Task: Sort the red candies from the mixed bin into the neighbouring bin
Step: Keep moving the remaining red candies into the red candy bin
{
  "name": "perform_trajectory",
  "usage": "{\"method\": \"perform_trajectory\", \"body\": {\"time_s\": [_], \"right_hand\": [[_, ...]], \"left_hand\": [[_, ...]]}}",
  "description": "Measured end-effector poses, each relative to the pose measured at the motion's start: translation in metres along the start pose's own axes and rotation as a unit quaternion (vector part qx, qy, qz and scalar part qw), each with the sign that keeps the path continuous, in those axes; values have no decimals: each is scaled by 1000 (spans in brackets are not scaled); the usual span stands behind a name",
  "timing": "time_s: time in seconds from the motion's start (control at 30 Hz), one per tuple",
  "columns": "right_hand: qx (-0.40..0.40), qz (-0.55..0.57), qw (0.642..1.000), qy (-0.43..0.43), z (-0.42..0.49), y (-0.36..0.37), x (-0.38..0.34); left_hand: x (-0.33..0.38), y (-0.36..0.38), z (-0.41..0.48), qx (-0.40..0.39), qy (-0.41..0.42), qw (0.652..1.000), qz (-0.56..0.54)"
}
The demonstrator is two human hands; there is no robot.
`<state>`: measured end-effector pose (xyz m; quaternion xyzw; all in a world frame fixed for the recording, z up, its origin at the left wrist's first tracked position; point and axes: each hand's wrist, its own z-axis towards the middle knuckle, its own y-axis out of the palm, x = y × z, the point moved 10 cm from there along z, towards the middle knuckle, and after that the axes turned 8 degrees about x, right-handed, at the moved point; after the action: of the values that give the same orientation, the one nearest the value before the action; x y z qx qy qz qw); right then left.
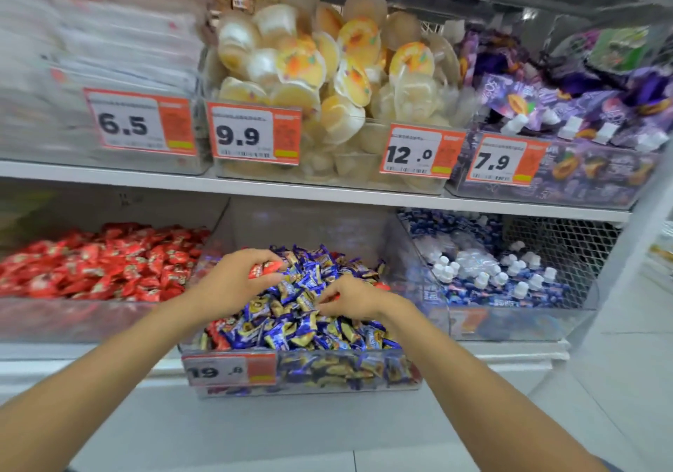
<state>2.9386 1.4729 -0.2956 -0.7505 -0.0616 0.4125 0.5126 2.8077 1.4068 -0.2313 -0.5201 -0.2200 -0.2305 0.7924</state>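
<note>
Red, foil-wrapped: a few red candies (265,270), bunched in our left hand (233,276), whose fingers curl round them. This hand hangs over the far left part of the mixed bin (327,390), a clear plastic bin directly beneath both hands.

Contents of that bin: blue-and-gold candies (291,326), heaped, with stray red pieces (217,338) at the front corner below our left wrist.

Our right hand (355,300), apart from the left and just to its right, lies lower, fingers curled down onto the heap. A scrap of red (337,294) shows at the fingertips, but we cannot tell whether they grip it.

Left of our left hand: the clear neighbouring bin (73,320), filled with red sweets only.

Between our forearms: a price tag (229,369) reading 19.8, on the mixed bin's front wall.

Right of our right hand: a bin of blue pouches (510,289) with white caps.
</note>
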Motion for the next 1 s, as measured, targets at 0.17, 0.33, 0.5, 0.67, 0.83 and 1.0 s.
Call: {"method": "perform_trajectory", "body": {"time_s": [0.17,0.33,0.5,0.67,0.83,1.0], "right_hand": [[-34,12,999,15,0,-8,9],[99,151,983,31,-13,-38,26],[150,265,952,28,-20,-42,11],[182,227,957,-11,-16,-49,-38],[182,209,957,-90,1,-38,-124],[199,172,953,-150,69,-3,-215]], "left_hand": [[4,1,-5,-11,3,1000,4],[12,-31,-3,53,14,998,-35],[9,-49,-11,88,12,995,-36],[-8,-89,-28,129,-15,991,-36],[-77,-153,-45,176,-96,979,43],[-163,-207,-35,212,-191,955,78]]}}
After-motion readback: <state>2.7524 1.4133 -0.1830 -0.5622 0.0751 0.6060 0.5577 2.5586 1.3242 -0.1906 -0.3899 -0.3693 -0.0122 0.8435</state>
